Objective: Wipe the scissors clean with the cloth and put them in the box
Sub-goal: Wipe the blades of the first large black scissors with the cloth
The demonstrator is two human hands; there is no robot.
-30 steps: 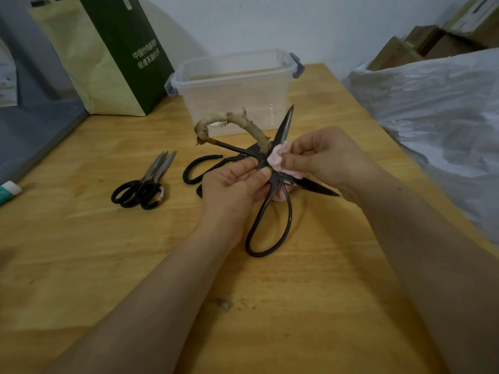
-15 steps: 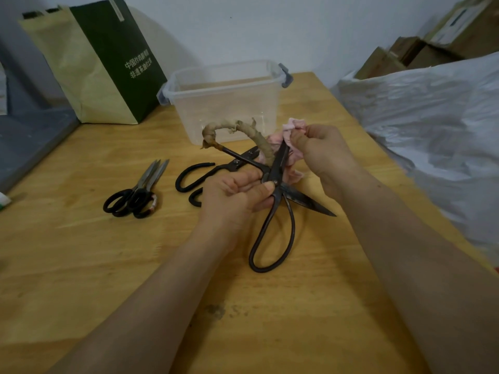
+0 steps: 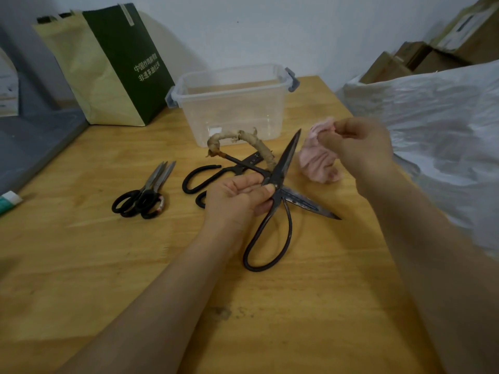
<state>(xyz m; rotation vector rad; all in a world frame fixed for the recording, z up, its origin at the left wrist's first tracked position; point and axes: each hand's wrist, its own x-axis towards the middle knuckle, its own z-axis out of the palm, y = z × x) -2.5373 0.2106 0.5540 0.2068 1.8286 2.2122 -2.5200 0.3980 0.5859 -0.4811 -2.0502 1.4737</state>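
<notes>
A: Looking for the scissors in hand. Where?

B: Mid-scene, above a light wooden counter (image 3: 108,265). Holding large black iron scissors with one tan cloth-wrapped handle loop (image 3: 285,166) in the left grip (image 3: 235,198), pinching the pivot between thumb and curled fingers. Opened wide, with one blade aimed far toward the box and the other aimed right and near. Cannot tell whether resting the bare loop on the counter or lifting it clear.

A: And on the right?

B: Pinching the top of a crumpled pink cloth (image 3: 318,163) with the curled fingers of the right grip (image 3: 361,144). Hung just right of the far-aimed blade, apart from the metal.

A: Around it? In the way?

B: Just beyond the blade tip, on the far part of the counter: a clear plastic box with grey latches (image 3: 235,114), open at the top. Between box and left grip, lying flat: a second pair of black loop-handled scissors (image 3: 249,161), partly hidden behind the knuckles and the wrapped loop. Further left, well apart: a smaller closed pair of steel-bladed scissors with black handles (image 3: 145,195). At the far left, against the wall: a standing green and tan paper bag with pale lettering (image 3: 121,63). At the left edge: the end of a white and green tube (image 3: 9,199). Along the right edge, crowding the counter: a crinkled white plastic sheet (image 3: 432,125), with brown cardboard boxes (image 3: 432,60) behind.
</notes>
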